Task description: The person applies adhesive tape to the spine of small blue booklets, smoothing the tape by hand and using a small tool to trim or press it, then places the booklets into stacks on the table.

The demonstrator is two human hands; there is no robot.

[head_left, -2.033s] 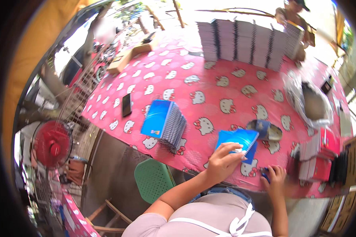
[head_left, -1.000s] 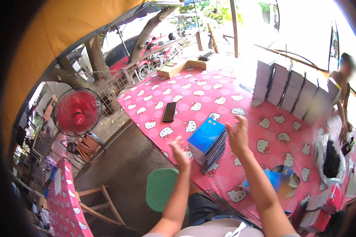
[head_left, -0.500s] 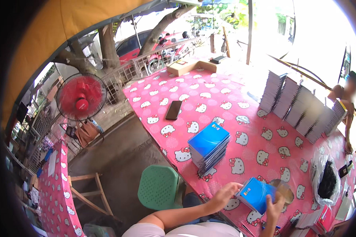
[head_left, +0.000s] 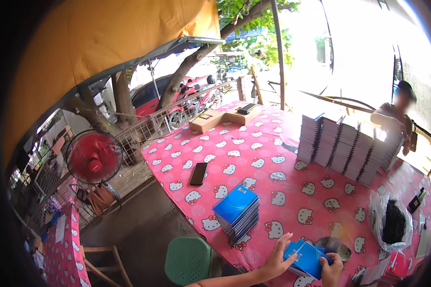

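A blue-covered spiral notebook (head_left: 309, 258) is in front of me at the table's near edge, with another blue cover showing under its left side. My right hand (head_left: 332, 269) grips its right edge, thumb on top. At the left edge, my left hand (head_left: 277, 257) has its fingers stretched out and apart, its thumb at the cover. Just beyond the notebook lies a roll of brown tape (head_left: 343, 251), partly hidden. To the left stands a neat stack of blue spiral notebooks (head_left: 236, 206).
Tall rows of spiral-bound notebooks (head_left: 345, 146) stand at the far right; a person (head_left: 396, 115) is behind them. A phone (head_left: 198, 173), cardboard boxes (head_left: 208, 122) and a plastic bag with black contents (head_left: 392, 222) lie on the pink table. A green stool (head_left: 188, 260) stands at left.
The view has tilted up, so the table appears lower. The notebook has turned a little between my hands, and a second blue cover now shows beneath it. The person behind has straightened up.
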